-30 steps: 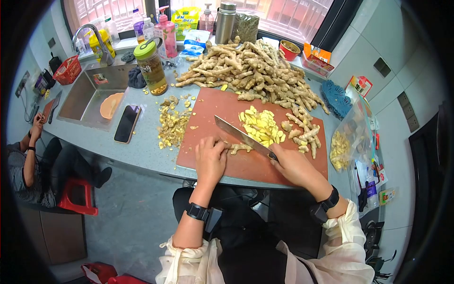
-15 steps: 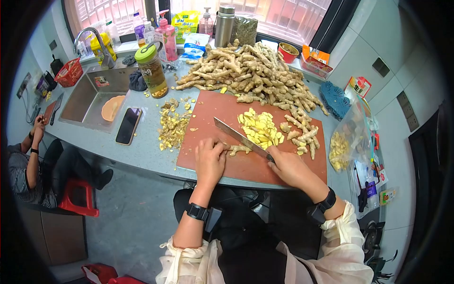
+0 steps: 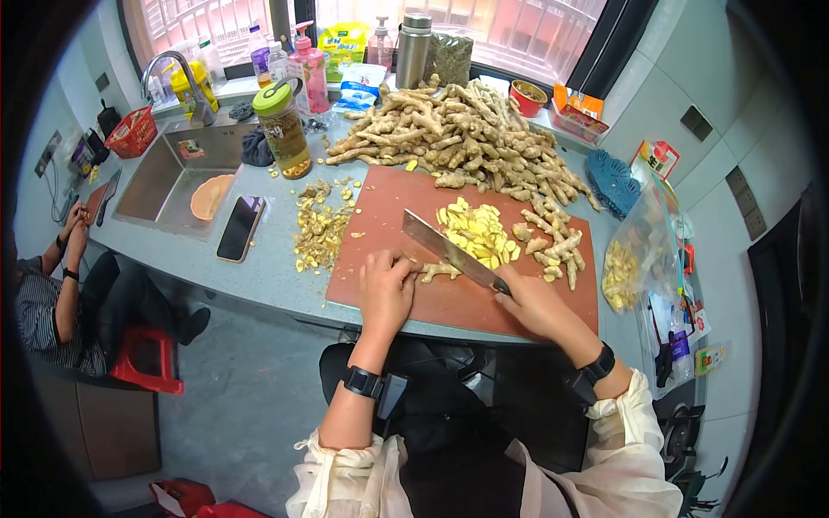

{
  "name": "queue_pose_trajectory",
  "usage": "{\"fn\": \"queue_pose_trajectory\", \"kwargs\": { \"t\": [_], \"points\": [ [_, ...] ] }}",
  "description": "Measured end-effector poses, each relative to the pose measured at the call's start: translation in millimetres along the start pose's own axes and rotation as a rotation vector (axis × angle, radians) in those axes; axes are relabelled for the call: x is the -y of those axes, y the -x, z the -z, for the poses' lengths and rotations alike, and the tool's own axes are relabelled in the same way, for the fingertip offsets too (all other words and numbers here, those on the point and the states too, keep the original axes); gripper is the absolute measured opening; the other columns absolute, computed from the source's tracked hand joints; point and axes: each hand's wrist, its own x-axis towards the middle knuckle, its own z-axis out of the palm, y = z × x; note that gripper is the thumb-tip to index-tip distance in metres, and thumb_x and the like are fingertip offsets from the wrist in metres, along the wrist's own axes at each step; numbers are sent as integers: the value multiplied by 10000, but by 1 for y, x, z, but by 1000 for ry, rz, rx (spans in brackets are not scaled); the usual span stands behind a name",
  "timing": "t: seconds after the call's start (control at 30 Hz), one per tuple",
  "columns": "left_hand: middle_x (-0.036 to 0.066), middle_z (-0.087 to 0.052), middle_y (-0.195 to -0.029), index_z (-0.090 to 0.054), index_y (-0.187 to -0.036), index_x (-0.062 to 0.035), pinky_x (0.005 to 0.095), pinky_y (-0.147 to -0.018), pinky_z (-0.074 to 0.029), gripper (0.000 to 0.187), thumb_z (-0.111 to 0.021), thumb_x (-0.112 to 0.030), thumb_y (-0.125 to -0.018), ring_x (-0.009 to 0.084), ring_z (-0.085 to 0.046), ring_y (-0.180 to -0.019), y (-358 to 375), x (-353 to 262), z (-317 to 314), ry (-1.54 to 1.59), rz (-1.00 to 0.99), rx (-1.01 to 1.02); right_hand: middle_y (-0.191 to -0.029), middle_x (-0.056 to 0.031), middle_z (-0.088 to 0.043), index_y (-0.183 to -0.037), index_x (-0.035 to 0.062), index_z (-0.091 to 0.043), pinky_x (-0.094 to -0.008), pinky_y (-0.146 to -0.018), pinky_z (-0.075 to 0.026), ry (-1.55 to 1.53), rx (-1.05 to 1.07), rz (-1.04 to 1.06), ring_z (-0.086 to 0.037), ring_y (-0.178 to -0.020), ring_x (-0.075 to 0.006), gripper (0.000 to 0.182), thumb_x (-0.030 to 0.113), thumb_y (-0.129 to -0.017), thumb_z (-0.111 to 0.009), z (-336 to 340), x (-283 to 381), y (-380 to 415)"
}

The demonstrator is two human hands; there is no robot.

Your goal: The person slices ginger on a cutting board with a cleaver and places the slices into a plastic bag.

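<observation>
My right hand (image 3: 531,302) is closed around the dark handle of a cleaver (image 3: 451,250). Its broad blade slants up and left over the red-brown cutting board (image 3: 380,194), partly in front of a pile of yellow ginger slices (image 3: 479,229). On the board, my left hand (image 3: 386,283) has its fingers curled, with the fingertips pinching one end of a knobbly ginger piece (image 3: 440,271). Several small ginger pieces (image 3: 557,246) lie at the right of the board. Beyond the board rises a big heap of whole ginger (image 3: 466,129).
Left of the board are ginger trimmings (image 3: 318,226), a phone (image 3: 240,228) and a green-lidded jar (image 3: 285,138). Farther left is a sink (image 3: 147,194); another person (image 3: 60,293) sits beyond. On the right stands a plastic bag of ginger slices (image 3: 620,272).
The cleaver has tilted so more of its flat face shows, and its tip has shifted slightly right. My left hand stays at the ginger piece. The whole view has shifted a little.
</observation>
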Motion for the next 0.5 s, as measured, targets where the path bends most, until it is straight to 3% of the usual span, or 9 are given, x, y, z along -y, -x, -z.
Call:
{"fn": "queue_pose_trajectory", "kwargs": {
  "t": [0.5],
  "points": [
    [25,-648,-1022,-766,-916,-147,409,-889,-433,149,-745,-71,-789,275,-569,-1031,0,0,0,-4,-1,4,-924,-276,-665,-1132,46,-436,-573,-757,-490,-55,19,-14,-643,-905,-488,293,209,-973,-620,18,8,10]
  ]
}}
